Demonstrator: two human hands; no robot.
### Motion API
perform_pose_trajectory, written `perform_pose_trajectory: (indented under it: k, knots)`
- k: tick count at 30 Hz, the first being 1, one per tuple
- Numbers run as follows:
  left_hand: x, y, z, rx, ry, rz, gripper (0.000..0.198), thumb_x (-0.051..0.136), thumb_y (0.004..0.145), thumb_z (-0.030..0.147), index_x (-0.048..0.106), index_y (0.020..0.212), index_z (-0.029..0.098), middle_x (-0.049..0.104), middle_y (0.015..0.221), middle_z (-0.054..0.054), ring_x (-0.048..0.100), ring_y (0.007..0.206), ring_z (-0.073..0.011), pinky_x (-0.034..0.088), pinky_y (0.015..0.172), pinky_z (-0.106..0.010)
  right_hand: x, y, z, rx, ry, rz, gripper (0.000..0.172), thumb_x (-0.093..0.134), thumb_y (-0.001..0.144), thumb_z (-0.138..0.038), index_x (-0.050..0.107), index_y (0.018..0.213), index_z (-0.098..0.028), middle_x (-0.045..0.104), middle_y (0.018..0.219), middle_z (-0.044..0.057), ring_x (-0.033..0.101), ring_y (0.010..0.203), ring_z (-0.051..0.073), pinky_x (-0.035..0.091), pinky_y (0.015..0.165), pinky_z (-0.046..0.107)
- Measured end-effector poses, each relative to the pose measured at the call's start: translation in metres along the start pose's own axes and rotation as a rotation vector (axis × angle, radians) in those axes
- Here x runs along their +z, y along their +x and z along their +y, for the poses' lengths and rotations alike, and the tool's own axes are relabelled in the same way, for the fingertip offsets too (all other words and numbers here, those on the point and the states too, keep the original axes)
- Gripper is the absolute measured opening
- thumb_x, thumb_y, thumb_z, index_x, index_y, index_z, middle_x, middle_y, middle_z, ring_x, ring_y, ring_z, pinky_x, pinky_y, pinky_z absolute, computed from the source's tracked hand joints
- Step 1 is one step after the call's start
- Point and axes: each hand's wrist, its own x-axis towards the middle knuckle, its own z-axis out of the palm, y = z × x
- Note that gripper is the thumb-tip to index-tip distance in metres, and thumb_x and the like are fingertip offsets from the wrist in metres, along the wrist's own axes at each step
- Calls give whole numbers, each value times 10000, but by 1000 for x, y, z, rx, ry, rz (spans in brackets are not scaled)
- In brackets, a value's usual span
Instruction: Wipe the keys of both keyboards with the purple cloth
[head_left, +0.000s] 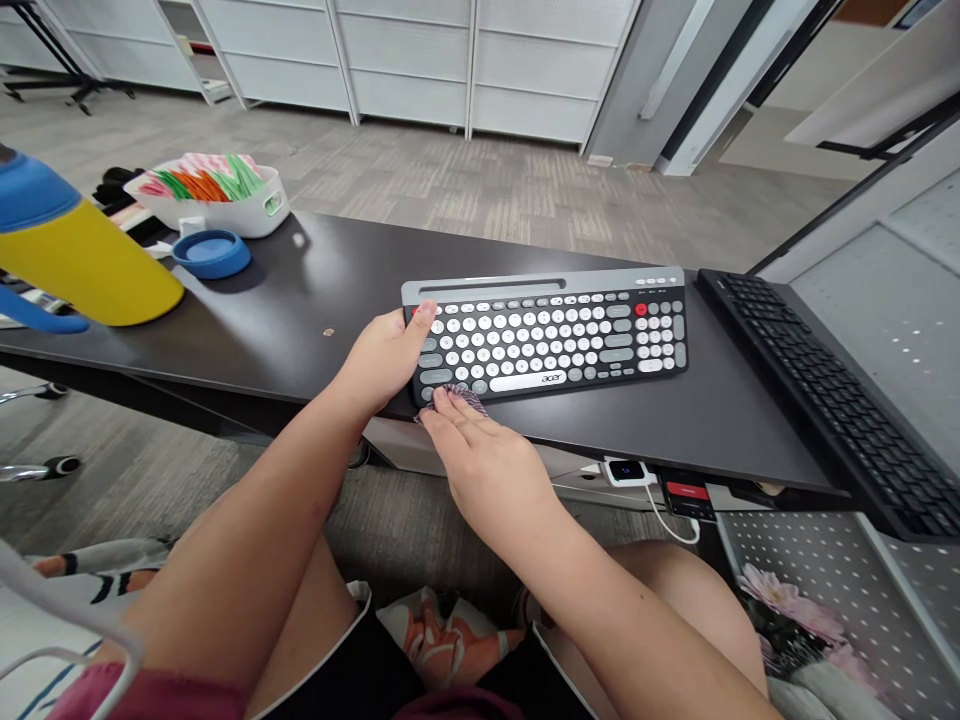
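Note:
A grey and black keyboard (544, 335) with round white keys and two red keys lies on the dark desk. My left hand (386, 355) grips its left end, the thumb on top near the upper left corner and the other fingers hidden at the side. At the keyboard's lower left corner, my right hand (487, 455) presses a dark patterned cloth (469, 398) against the front edge and bottom keys. The fingers of that hand are held together over the cloth, which they partly cover.
A yellow and blue bottle (90, 250), a round blue lid (211, 254) and a white basket (259, 205) of colourful items stand to the left. At right lies a black keyboard (832, 400). Below the desk edge, a smartwatch (628, 472) and a phone (688, 495) sit beside a white cable.

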Motion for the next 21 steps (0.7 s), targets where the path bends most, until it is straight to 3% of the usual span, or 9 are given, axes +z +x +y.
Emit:
perform_pose_trajectory:
  k: [9, 12, 15, 16, 18, 21]
  knots:
    - [0, 1, -2, -8, -26, 9, 624, 485, 990, 763, 768, 1034, 208, 820, 1034, -63, 730, 1006, -290, 558, 819, -318, -1, 0, 2, 11, 59, 16, 413, 463, 1021, -42, 703, 1357, -65, 643, 1488, 176, 648, 1368, 263, 531, 1177, 381]
    - [-1, 1, -3, -13, -40, 6, 638, 490, 983, 777, 771, 1033, 206, 822, 1027, -67, 734, 996, -292, 556, 803, -321, -12, 2, 13, 46, 243, 25, 411, 447, 1048, -64, 696, 1373, -107, 680, 1461, 120, 677, 1330, 216, 549, 1145, 341]
    - [-2, 1, -3, -14, -45, -14, 646, 478, 990, 777, 773, 1059, 207, 825, 1055, -73, 739, 1005, -296, 556, 826, -337, -30, 5, 37, 220, 539, 13, 359, 481, 1099, -189, 714, 1367, -242, 768, 1336, 11, 748, 1184, 150, 605, 1030, 287]
    - [-2, 0, -3, -14, -46, -19, 643, 478, 992, 774, 772, 1065, 207, 825, 1071, -77, 739, 1012, -299, 556, 839, -344, -37, 4, 49, 315, 602, 48, 331, 500, 1107, -247, 729, 1343, -286, 786, 1292, -12, 758, 1149, 145, 617, 988, 285]
    - [-3, 0, -3, -17, -53, -29, 624, 496, 990, 763, 769, 1064, 207, 823, 1105, -86, 736, 1042, -311, 557, 863, -360, -49, 0, 75, 519, 609, 242, 292, 539, 1100, -346, 754, 1294, -310, 793, 1264, -3, 755, 1144, 172, 621, 955, 321]
    - [-4, -1, -3, -18, -74, -52, 583, 533, 985, 737, 760, 1053, 204, 818, 1144, -97, 727, 1094, -332, 558, 886, -381, -65, -13, 113, 752, 405, 566, 382, 511, 1095, -419, 710, 1374, -249, 771, 1292, 83, 747, 1132, 230, 596, 961, 406]
